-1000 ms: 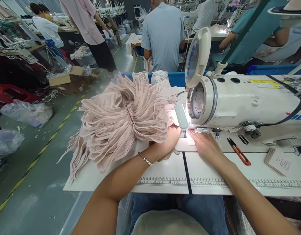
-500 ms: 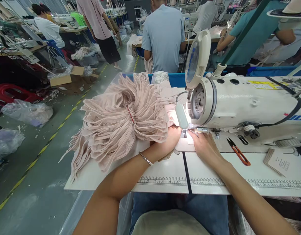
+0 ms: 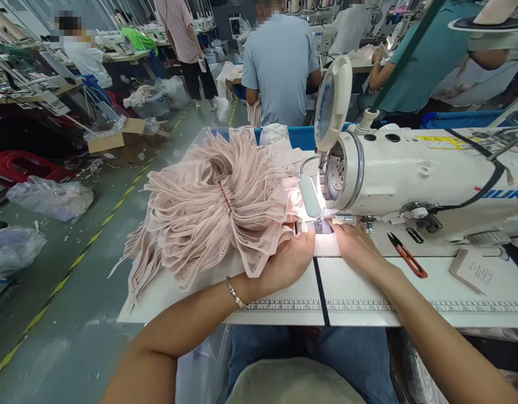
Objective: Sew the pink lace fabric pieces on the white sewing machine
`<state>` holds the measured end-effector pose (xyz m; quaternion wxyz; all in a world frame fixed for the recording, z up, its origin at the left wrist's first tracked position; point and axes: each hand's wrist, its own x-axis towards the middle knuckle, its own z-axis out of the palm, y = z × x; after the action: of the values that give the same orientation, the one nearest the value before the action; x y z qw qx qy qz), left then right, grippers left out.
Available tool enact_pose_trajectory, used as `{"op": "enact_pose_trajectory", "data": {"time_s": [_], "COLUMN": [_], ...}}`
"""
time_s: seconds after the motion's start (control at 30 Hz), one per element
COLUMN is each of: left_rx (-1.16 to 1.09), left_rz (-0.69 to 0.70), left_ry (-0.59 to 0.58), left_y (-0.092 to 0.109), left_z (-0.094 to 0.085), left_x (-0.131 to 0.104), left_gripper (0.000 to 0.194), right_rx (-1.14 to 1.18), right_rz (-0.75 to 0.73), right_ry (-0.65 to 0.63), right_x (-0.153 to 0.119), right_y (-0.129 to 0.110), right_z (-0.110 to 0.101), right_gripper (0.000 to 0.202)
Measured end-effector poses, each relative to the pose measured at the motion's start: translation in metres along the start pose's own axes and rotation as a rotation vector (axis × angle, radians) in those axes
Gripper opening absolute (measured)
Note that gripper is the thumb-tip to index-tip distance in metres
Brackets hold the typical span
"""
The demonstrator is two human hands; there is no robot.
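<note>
A corner of the pink cloth bundle (image 3: 216,207) is pinched in the bent fingers of the left hand (image 3: 286,261), near the middle of the bench (image 3: 368,297). The right hand (image 3: 357,247) is laid flat, fingers loosely spread, touching the bench under the sewing machine (image 3: 410,174).

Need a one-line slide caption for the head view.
Both hands, left hand and right hand, guide pink fabric under the lit needle of a white sewing machine; thread snips lie alongside.
</note>
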<state>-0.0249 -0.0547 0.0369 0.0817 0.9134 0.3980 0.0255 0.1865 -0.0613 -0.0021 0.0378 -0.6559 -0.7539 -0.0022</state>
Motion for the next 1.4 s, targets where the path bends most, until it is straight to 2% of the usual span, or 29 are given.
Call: {"op": "enact_pose_trajectory", "data": {"time_s": [0.1,0.2,0.3,0.37,0.43,0.57,0.63,0.67,0.7,0.77,0.83,0.87,0.9,0.93,1.0,1.03,1.07,1.1,1.2,1.23,1.33,1.4], "left_rx": [-0.197,-0.389,-0.468,-0.423,-0.336,-0.053,0.136,0.226,0.304,0.389,0.424,0.447,0.474,0.494,0.519,0.527,0.536,0.547,0.572,0.578,0.587,0.582], "left_rz": [0.13,0.355,0.49,0.542,0.599,0.601,0.522,0.477,0.412,0.357,0.363,0.383,0.398,0.403,0.382,0.364,0.351,0.355,0.417,0.414,0.314,0.274], "left_ry": [0.149,0.247,0.228,0.172,0.12,0.16,0.177,0.164,0.142,0.084,0.037,0.026,0.018,0.014,0.026,0.042,0.066,0.093,0.166,0.174,0.159,0.143], "left_y": [-0.012,-0.033,-0.055,-0.066,-0.072,-0.065,-0.05,-0.041,-0.031,-0.011,0.003,0.008,0.012,0.014,0.016,0.016,0.016,0.016,0.014,0.014,0.013,0.012], "left_z": [0.018,0.032,0.036,0.033,0.029,0.026,0.026,0.026,0.025,0.023,0.019,0.016,0.014,0.011,0.006,0.005,0.004,0.005,0.011,0.014,0.021,0.022], "left_x": [-0.008,-0.013,-0.016,-0.016,-0.014,-0.015,-0.021,-0.024,-0.027,-0.029,-0.025,-0.022,-0.018,-0.014,-0.008,-0.005,-0.003,-0.002,0.001,0.002,0.002,0.001], "left_gripper": [0.015,0.022,0.034,0.041,0.043,0.045,0.048,0.046,0.042,0.039,0.042,0.043,0.044,0.044,0.044,0.043,0.043,0.042,0.041,0.041,0.042,0.043], "right_rx": [-0.006,-0.053,-0.163,-0.152,-0.032,0.097,0.107,0.099,0.082,0.015,-0.036,0.009,0.121,0.249,0.491,0.55,0.527,0.437,0.095,0.031,-0.015,-0.049], "right_rz": [-0.04,-0.045,0.192,0.299,0.403,0.552,0.592,0.599,0.596,0.573,0.58,0.606,0.61,0.578,0.394,0.318,0.275,0.241,0.133,0.083,-0.077,-0.132], "right_ry": [0.111,0.253,0.382,0.371,0.291,0.143,0.124,0.153,0.215,0.438,0.663,0.687,0.659,0.568,0.274,0.181,0.144,0.14,0.251,0.251,0.131,0.111], "right_x": [-0.019,-0.059,-0.107,-0.132,-0.147,-0.154,-0.154,-0.154,-0.153,-0.15,-0.14,-0.132,-0.122,-0.109,-0.08,-0.065,-0.05,-0.038,-0.017,-0.016,-0.026,-0.035], "right_y": [0.012,0.051,0.111,0.147,0.171,0.189,0.187,0.183,0.177,0.159,0.133,0.119,0.104,0.089,0.063,0.052,0.043,0.036,0.02,0.016,0.003,-0.004], "right_z": [-0.007,-0.02,-0.032,-0.037,-0.042,-0.05,-0.055,-0.057,-0.06,-0.063,-0.064,-0.063,-0.062,-0.06,-0.052,-0.046,-0.041,-0.035,-0.022,-0.02,-0.019,-0.02], "right_gripper": [0.045,0.034,0.045,0.053,0.057,0.056,0.057,0.057,0.057,0.055,0.051,0.047,0.044,0.041,0.036,0.034,0.031,0.029,0.028,0.027,0.018,0.01]}}
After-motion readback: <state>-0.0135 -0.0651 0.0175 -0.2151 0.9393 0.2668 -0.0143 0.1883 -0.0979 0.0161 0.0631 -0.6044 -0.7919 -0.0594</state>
